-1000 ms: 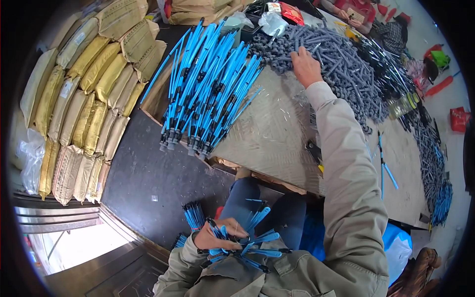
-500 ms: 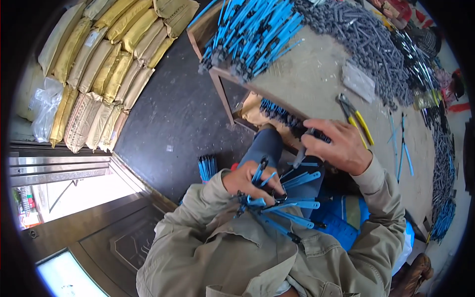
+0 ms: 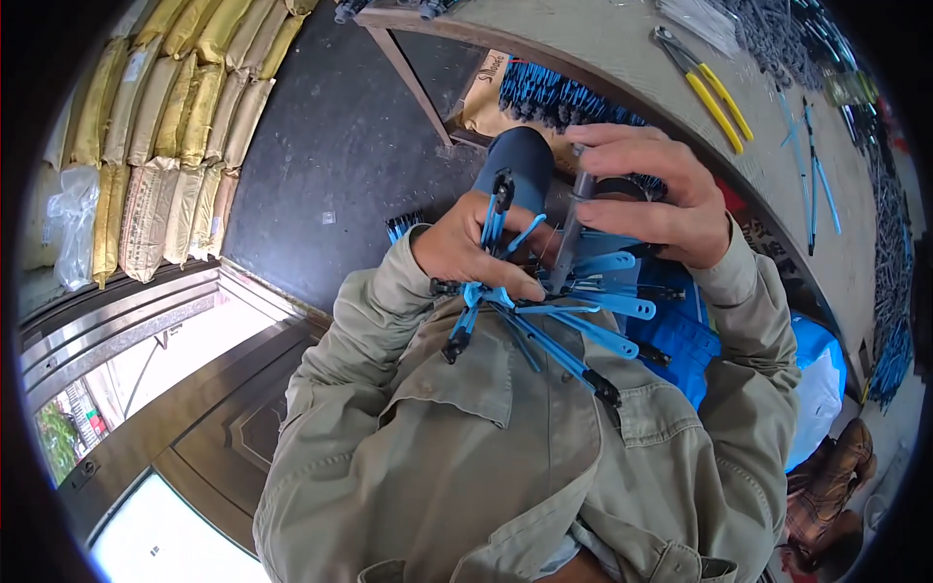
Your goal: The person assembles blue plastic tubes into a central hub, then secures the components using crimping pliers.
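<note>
Black floor [image 3: 330,146] separates piled sacks [image 3: 160,107] from the table [image 3: 583,39] near the right hand [image 3: 661,194].

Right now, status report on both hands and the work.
Left hand: holding fanned blue strips. Right hand: holding grey piece close beside them. Yellow-handled pliers on table, out of the way.

left hand [image 3: 466,249] grips blue strips [image 3: 620,305]; right hand [image 3: 671,199] holds a tube [image 3: 570,236] (grey).

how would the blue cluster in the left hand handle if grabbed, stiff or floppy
The blue cluster probably feels fairly stiff, since most strips jut out straight without sagging. It is likely light for its spread, the strips being slim. It may snag, as they point several ways.
</note>
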Tool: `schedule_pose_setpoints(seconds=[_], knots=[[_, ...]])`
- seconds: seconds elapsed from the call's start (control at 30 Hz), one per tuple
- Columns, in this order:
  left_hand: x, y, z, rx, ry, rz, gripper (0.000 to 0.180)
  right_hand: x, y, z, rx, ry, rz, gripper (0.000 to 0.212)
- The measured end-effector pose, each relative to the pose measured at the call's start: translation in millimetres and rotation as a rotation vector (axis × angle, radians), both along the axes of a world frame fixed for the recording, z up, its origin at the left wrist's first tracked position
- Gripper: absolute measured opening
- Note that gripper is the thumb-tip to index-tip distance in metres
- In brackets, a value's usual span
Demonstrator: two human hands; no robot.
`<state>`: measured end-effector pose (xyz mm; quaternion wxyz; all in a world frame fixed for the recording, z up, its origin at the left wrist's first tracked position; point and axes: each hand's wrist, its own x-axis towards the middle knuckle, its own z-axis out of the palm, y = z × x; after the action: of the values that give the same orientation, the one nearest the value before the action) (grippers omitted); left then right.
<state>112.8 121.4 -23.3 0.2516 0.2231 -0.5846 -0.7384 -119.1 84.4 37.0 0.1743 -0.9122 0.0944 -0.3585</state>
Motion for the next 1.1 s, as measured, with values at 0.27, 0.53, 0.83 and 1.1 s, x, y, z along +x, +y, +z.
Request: schedule_pose_setpoints(seconds=[0.27,0.53,0.83,1.1], knots=[[1,0,-2,0.066,-0.039,-0.006,0.036,-7,-6,0,0.087,-0.028,0.140,0.023],[-5,1,-1,-0.078,0.032,0.023,0.038,-8,22,-28,1.176,-0.463,0.235,0.048],[-7,13,-1,-0.063,0.075,0.072,0.041,12,84,-79,1.251,-0.649,-0.095,0.069],[-15,23,8,0.268,0.030,0.129,0.044,0,75,-53,1.176,-0.444,0.007,0.035]])
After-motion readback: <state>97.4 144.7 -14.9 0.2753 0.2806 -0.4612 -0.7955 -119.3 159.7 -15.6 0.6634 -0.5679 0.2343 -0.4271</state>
